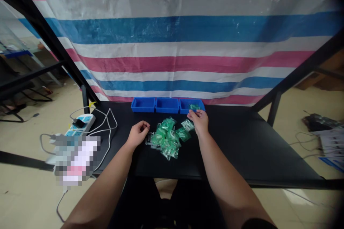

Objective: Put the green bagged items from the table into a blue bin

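A heap of small plastic packets (168,136), green and clear, lies on the black table between my hands. My left hand (138,133) rests at the left side of the heap, its fingers curled in, with nothing visible in them. My right hand (199,121) is at the front edge of the right blue bin (184,106), fingers bent and a little apart. Just beyond its fingertips a green packet (194,107) lies in that bin. A clear packet (187,125) with pale pieces lies beside the right hand, at the heap's upper right.
Two more blue bins, the middle bin (167,106) and the left bin (143,105), stand in line at the back. A power strip (80,125) with white cables (109,128) is at the table's left. A striped sheet (172,43) hangs behind, between black frame posts (294,75).
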`<state>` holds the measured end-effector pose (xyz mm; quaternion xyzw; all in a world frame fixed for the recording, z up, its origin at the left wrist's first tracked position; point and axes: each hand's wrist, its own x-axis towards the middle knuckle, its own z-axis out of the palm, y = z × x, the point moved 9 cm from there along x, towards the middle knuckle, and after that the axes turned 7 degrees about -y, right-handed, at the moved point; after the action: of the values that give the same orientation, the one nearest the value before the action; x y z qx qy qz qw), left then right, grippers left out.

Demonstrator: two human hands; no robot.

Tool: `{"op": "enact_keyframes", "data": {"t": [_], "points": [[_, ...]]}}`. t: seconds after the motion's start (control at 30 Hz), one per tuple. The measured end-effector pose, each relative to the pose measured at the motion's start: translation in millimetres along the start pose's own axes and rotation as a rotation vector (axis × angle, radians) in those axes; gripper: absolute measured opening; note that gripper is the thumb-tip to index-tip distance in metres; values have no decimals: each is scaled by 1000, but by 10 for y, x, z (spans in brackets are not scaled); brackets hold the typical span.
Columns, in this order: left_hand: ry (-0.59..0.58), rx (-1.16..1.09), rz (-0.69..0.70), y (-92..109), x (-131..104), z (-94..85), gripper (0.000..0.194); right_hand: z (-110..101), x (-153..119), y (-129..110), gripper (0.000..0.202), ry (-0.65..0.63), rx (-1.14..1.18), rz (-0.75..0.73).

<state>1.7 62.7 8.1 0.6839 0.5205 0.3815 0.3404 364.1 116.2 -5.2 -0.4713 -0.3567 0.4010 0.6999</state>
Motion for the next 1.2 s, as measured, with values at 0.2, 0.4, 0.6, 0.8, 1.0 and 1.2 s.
{"op": "enact_keyframes", "data": {"t": [0.2,0.4,0.6,0.8,1.0,1.2], "points": [[-2,-5,0,42,3,-6,18,-225,-21,-152,33,-123,-644,-82],[-11,-17,-14,16,2,4,18,-48,-129,-121,29,-484,-1011,-100],[-4,0,-4,4,3,-3,18,113,-179,-103,27,-579,-662,-63],[-9,-4,0,8,7,3,18,204,-243,-279,31,-492,-250,-39],[-12,-12,-13,12,4,14,19,313,-313,-177,37,-534,-22,61],[-23,-11,-18,4,5,22,19,306,-303,-105,38,-515,-40,83]]}}
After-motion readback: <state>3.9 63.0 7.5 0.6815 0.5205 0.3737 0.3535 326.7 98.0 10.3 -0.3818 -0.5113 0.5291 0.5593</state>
